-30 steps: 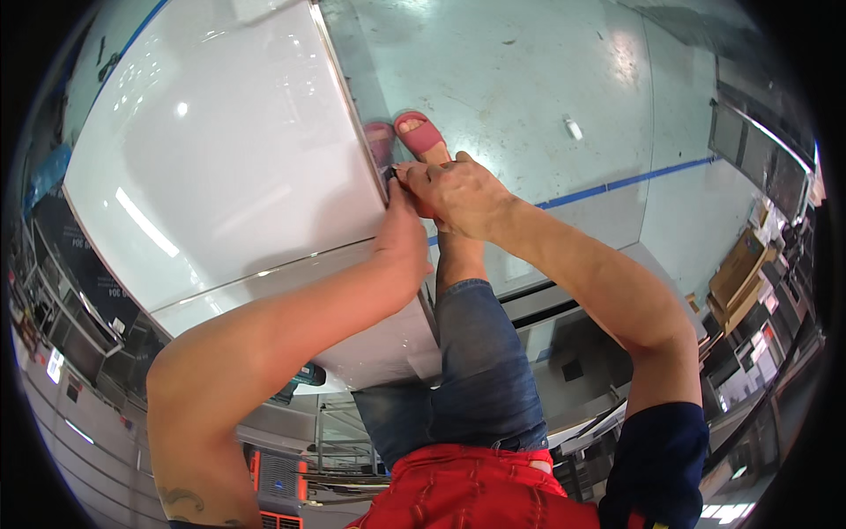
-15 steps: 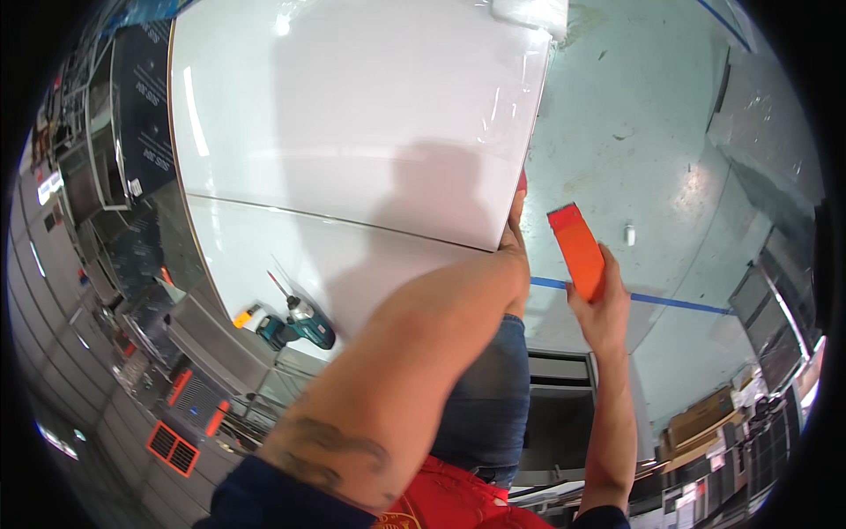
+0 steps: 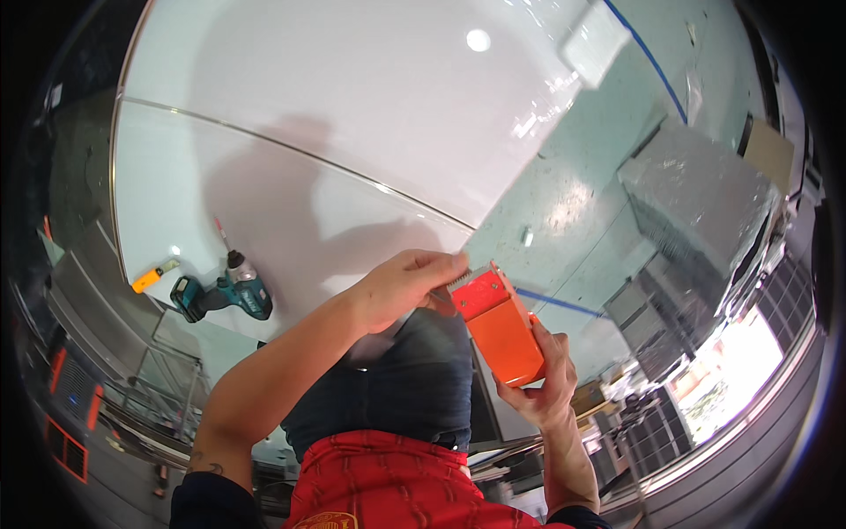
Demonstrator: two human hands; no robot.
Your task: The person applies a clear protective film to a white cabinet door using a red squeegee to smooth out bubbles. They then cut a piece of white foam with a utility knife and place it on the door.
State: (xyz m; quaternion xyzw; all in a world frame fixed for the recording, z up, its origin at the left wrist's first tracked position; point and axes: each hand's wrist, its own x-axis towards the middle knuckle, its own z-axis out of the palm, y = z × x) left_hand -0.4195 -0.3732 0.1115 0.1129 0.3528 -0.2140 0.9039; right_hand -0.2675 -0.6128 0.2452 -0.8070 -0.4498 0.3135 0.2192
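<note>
From the head camera I see my right hand (image 3: 539,383) wrapped around the body of an orange tape dispenser (image 3: 502,328), fingers curled behind it and thumb along its lower side, holding it up in front of my waist. The dispenser tilts, its red toothed end pointing up and to the left. My left hand (image 3: 401,286) reaches across to that end, fingers bent and pinched together right at the serrated edge; I cannot tell whether they grip tape or only touch the blade. The two hands are close, joined by the dispenser between them.

Beyond them lies a large white panel (image 3: 352,115) with a thin seam running across it. On its lower left part rests a teal cordless drill (image 3: 220,295), and just beside that an orange utility knife (image 3: 152,278), both well apart from my hands. To the right stands a grey wrapped block (image 3: 696,198) on the pale floor (image 3: 564,203).
</note>
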